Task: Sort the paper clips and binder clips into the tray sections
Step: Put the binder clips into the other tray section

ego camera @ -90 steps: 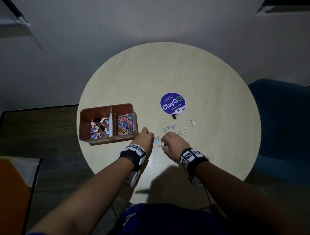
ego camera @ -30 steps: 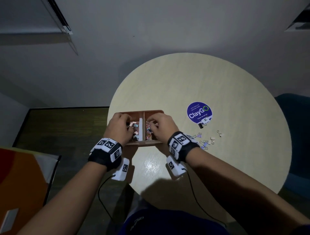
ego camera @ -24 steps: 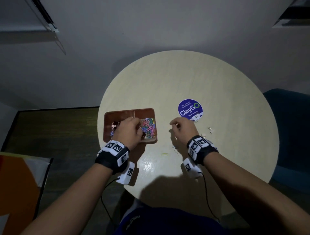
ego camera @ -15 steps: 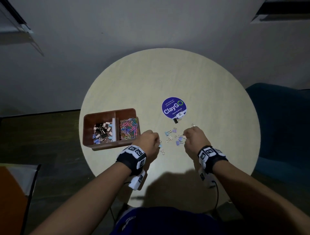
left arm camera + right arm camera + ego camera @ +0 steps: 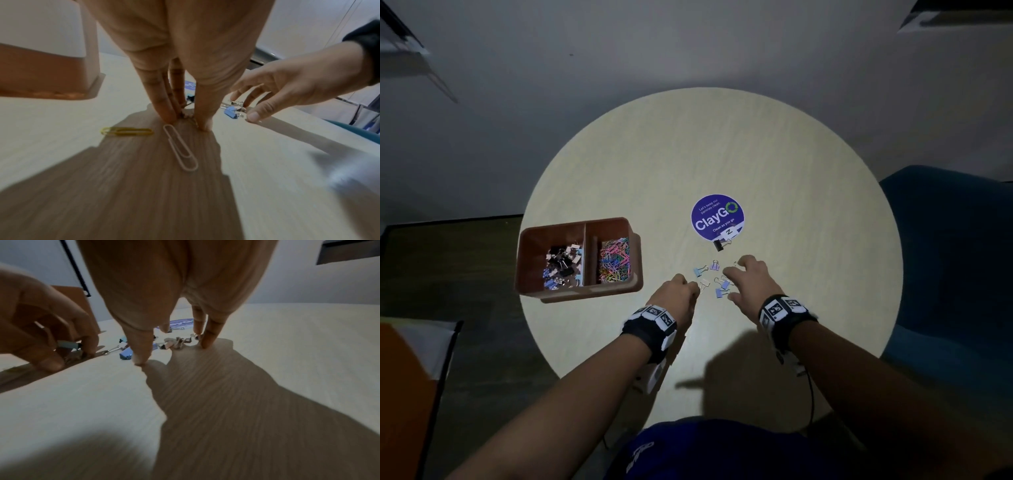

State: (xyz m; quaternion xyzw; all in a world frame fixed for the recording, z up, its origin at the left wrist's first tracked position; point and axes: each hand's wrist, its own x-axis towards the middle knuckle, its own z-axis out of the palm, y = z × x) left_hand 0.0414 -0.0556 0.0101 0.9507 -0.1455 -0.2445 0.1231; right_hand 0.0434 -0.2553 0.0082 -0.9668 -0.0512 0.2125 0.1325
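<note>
Loose clips on table [image 5: 791, 192], both hands down at the pile

L hand [image 5: 677, 297]: fingertips pinched on a small binder clip [image 5: 186, 114] at table level. R hand [image 5: 751, 279]: fingers spread, holding nothing, arched over blue binder clips [image 5: 722, 287]. White paper clip [image 5: 180, 148] lies just behind L fingers, long axis toward wrist; yellow paper clip [image 5: 127, 131] beside it, crosswise. Tray [image 5: 530, 240] to L, well apart, so L hand nearer.

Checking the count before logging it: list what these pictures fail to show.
- Left wrist view: what the left hand pinches; its fingertips cover it.
- Head view: how many clips fill the brown two-section plastic tray; too small.
- Right wrist view: silver-handled binder clips behind the right hand, blurred.
</note>
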